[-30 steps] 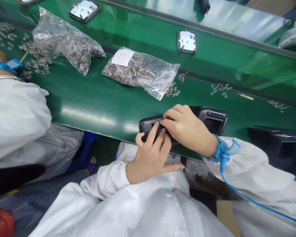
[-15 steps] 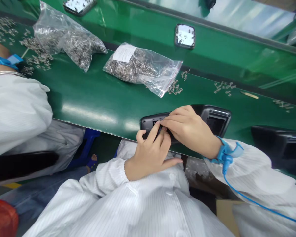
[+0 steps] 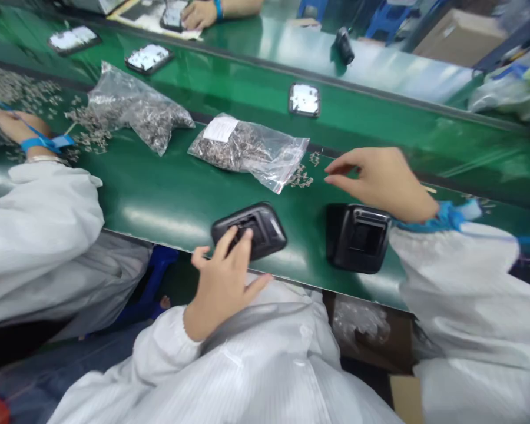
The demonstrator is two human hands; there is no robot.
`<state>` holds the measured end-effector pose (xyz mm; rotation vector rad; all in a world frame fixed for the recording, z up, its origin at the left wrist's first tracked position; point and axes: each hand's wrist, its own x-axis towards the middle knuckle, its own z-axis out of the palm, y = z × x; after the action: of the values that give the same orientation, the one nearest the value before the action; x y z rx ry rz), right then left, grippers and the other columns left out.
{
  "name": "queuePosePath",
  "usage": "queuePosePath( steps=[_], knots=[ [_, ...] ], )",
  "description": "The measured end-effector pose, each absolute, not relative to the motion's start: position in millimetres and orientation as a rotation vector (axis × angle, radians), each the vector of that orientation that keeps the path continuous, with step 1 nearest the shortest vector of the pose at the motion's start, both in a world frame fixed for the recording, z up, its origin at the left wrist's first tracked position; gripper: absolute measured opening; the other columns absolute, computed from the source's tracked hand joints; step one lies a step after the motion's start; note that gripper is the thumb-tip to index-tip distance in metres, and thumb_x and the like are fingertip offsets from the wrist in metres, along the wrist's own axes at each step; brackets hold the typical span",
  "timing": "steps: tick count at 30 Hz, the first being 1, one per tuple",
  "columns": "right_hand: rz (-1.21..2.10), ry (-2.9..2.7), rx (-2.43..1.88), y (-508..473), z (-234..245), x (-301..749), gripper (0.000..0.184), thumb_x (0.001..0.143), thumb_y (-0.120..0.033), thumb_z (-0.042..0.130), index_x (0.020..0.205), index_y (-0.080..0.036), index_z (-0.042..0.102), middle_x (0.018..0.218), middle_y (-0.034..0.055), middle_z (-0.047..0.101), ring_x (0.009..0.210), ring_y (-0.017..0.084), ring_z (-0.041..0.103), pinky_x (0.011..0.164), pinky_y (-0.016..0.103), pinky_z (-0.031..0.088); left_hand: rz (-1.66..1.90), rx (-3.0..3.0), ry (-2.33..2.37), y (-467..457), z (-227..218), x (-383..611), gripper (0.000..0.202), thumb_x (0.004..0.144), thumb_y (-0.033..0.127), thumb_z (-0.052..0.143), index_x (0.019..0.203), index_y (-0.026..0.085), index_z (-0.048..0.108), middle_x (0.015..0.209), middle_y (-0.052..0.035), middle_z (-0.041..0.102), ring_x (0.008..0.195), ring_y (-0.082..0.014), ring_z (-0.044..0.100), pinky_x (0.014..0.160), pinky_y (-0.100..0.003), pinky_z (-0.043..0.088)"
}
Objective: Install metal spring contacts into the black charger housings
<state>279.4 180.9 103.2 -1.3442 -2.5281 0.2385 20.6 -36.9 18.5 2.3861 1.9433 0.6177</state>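
Note:
My left hand has its fingers spread. Its fingertips rest on a black plastic housing with a rectangular recess, lying at the bench's front edge. Well to the right, my right hand is raised over the bench, thumb and forefinger curved with a slight gap between the tips; nothing shows in them. Small metal clips lie just left of those fingertips. Below the right hand stands a second black housing with a similar recess.
Two clear bags of metal parts, one labelled and one unlabelled, lie on the green bench. A co-worker's arm is at left. Another person's hand is across the belt, which carries a white-faced device.
My right hand has left the housing and moved right and up. My left hand stays on the housing, which has turned and lies further left in view. The camera view has shifted.

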Motion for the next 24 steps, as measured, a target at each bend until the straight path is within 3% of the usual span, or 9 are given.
queuePosePath(
  steps=[7, 10, 12, 15, 18, 21, 24],
  knots=[
    [0.229, -2.999, -1.455, 237.5, 59.6, 258.5, 0.011, 0.089, -0.02, 0.072, 0.098, -0.017, 0.078, 0.099, 0.0102, 0.076, 0.093, 0.024, 0.069, 0.081, 0.032, 0.048, 0.763, 2.218, 2.314, -13.5, 13.0, -59.3, 0.064, 0.104, 0.049, 0.049, 0.155, 0.012, 0.04, 0.148, -0.0239, 0.058, 0.142, -0.0377, 0.05, 0.108, -0.053, 0.023],
    [0.158, -3.009, -1.525, 232.1, 54.3, 251.5, 0.011, 0.091, -0.014, 0.068, 0.097, -0.016, 0.077, 0.103, 0.013, 0.076, 0.097, 0.025, 0.069, 0.081, 0.032, 0.047, 1.171, 2.185, 2.376, -9.0, 13.4, -42.0, 0.058, 0.099, 0.042, 0.058, 0.147, 0.013, 0.048, 0.14, -0.0223, 0.063, 0.136, -0.037, 0.054, 0.108, -0.051, 0.028],
    [0.133, -2.991, -1.524, 228.9, 56.5, 255.3, 0.012, 0.093, -0.013, 0.065, 0.095, -0.015, 0.076, 0.103, 0.0132, 0.076, 0.098, 0.025, 0.069, 0.081, 0.032, 0.047, 1.351, 2.365, 2.114, -9.1, 15.4, -5.7, 0.043, 0.095, 0.036, 0.062, 0.135, 0.018, 0.058, 0.125, -0.0161, 0.07, 0.13, -0.0339, 0.058, 0.107, -0.05, 0.033],
    [0.127, -2.886, -1.447, 225.1, 65.6, 270.9, 0.012, 0.093, -0.019, 0.062, 0.092, -0.016, 0.074, 0.099, 0.0113, 0.077, 0.094, 0.026, 0.069, 0.081, 0.034, 0.048, 1.134, 2.778, 1.353, -6.5, 18.1, 67.0, 0.029, 0.098, 0.044, 0.055, 0.115, 0.025, 0.068, 0.126, -0.0088, 0.07, 0.13, -0.028, 0.057, 0.098, -0.045, 0.037],
    [0.172, -2.655, -1.381, 214.0, 81.5, 290.0, 0.013, 0.092, -0.026, 0.062, 0.089, -0.02, 0.073, 0.093, 0.0076, 0.077, 0.086, 0.026, 0.069, 0.079, 0.036, 0.05, 0.908, 3.059, 0.84, 3.6, 19.1, 129.1, 0.035, 0.103, 0.042, 0.048, 0.123, 0.023, 0.069, 0.14, -0.0107, 0.062, 0.135, -0.0273, 0.052, 0.089, -0.038, 0.041],
    [0.195, -2.397, -1.354, 190.7, 100.4, 304.7, 0.011, 0.089, -0.029, 0.063, 0.088, -0.023, 0.072, 0.092, 0.0065, 0.078, 0.084, 0.026, 0.07, 0.079, 0.04, 0.054, 0.777, 3.072, 0.92, 14.1, 17.7, 163.3, 0.044, 0.104, 0.04, 0.047, 0.136, 0.014, 0.063, 0.148, -0.0163, 0.055, 0.138, -0.0306, 0.05, 0.097, -0.039, 0.042],
    [0.295, -2.183, -1.301, 163.7, 112.6, 313.7, 0.008, 0.092, -0.03, 0.063, 0.091, -0.024, 0.069, 0.099, 0.0075, 0.078, 0.091, 0.028, 0.073, 0.079, 0.044, 0.057, 0.702, 3.006, 1.116, 19.7, 12.9, 176.1, 0.06, 0.103, 0.05, 0.051, 0.144, 0.006, 0.055, 0.15, -0.0221, 0.052, 0.142, -0.0357, 0.047, 0.104, -0.043, 0.041]
  ],
)
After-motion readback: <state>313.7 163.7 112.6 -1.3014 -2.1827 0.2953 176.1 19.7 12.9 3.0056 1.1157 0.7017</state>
